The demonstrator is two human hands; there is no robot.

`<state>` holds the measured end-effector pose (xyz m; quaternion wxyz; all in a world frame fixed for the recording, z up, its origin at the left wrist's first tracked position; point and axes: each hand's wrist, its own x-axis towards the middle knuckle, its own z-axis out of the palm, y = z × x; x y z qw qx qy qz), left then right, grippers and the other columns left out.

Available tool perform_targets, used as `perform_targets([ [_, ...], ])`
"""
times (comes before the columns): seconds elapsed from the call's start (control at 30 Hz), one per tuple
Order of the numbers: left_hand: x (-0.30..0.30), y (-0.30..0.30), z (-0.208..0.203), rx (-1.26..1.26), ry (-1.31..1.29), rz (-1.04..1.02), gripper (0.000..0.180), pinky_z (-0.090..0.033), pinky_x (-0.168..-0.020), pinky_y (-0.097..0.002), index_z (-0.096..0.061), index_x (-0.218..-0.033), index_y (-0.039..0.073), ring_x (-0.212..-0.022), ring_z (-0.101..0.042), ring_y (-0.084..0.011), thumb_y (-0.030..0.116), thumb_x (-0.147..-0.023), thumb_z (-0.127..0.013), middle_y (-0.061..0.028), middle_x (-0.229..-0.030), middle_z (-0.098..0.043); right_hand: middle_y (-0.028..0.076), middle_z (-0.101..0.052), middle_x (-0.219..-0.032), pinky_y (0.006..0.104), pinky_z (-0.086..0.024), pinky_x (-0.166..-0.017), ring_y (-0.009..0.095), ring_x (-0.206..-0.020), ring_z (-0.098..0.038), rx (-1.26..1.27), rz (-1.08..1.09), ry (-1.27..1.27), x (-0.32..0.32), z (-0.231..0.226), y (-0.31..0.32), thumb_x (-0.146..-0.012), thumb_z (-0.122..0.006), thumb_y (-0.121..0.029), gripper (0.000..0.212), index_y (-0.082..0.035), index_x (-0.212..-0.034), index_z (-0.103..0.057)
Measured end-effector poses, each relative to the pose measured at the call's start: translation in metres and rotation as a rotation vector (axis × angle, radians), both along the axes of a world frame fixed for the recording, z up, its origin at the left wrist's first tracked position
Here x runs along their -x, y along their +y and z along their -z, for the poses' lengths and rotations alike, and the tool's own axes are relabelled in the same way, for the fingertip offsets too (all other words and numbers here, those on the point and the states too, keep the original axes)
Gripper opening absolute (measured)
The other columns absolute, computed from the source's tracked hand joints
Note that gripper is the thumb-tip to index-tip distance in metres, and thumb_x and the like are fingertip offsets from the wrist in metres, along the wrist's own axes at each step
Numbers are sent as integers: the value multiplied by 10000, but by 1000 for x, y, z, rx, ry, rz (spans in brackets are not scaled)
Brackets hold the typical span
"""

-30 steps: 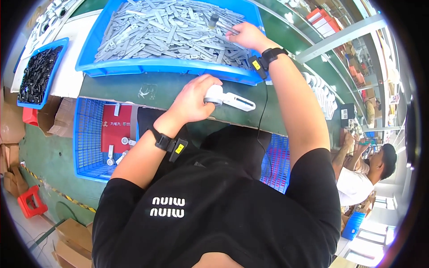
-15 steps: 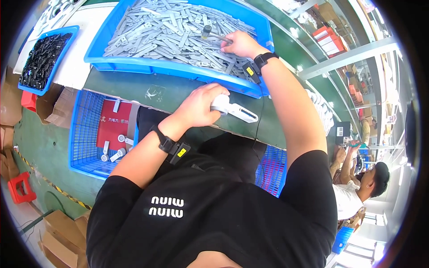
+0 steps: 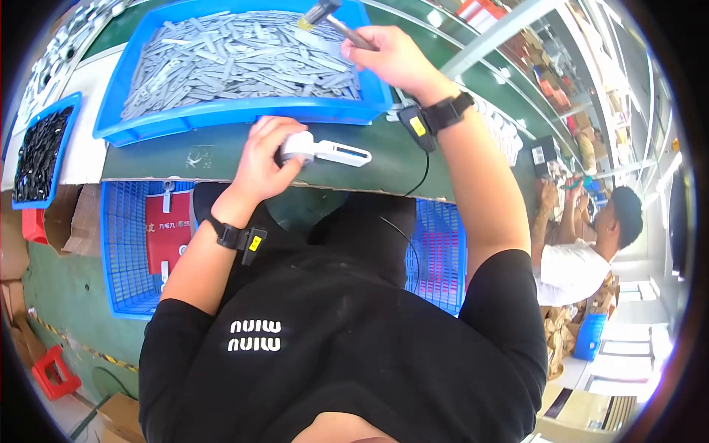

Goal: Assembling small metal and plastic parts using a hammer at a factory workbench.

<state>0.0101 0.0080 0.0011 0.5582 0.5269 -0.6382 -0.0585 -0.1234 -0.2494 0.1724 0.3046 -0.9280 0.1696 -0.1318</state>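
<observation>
Green workbench (image 3: 221, 159), green floor (image 3: 66, 295), cardboard boxes (image 3: 15, 258) at left, shelving (image 3: 561, 81) at right, bright daylight.

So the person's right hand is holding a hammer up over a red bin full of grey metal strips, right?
Not quite: the bin is blue, not red. The head view shows the right hand holding the hammer up over the grey metal strips in it.

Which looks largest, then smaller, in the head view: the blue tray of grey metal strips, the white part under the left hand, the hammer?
1. Blue tray of grey metal strips, by far the largest.
2. White part under the left hand.
3. Hammer in the right hand; partly cropped and hand-covered, so its rank against the white part is unsure.
</observation>
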Motion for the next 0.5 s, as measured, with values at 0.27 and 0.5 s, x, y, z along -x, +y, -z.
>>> perform_targets([
  [0.27,43,-3,-61,192,-215,-256,603,-511,-1097,-520,-672,-1406,7,-1251,-668,-408,190,-877,-896,-200,-1350,-717,-44,-722,-794,225,-420,-529,16,-599,-555,-678,198,-282,95,48,112,-1057,-784,-200,149,-63,-1113,-805],
  [0.5,54,-7,-38,-103,-381,-336,633,-444,-1113,-494,-688,-1400,34,-1230,-686,-349,295,-868,-910,-132,-1288,-753,-14,-729,-811,216,-393,-502,16,-568,-523,-863,338,-458,125,105,121,-1083,-764,-169,134,-52,-1147,-777],
])
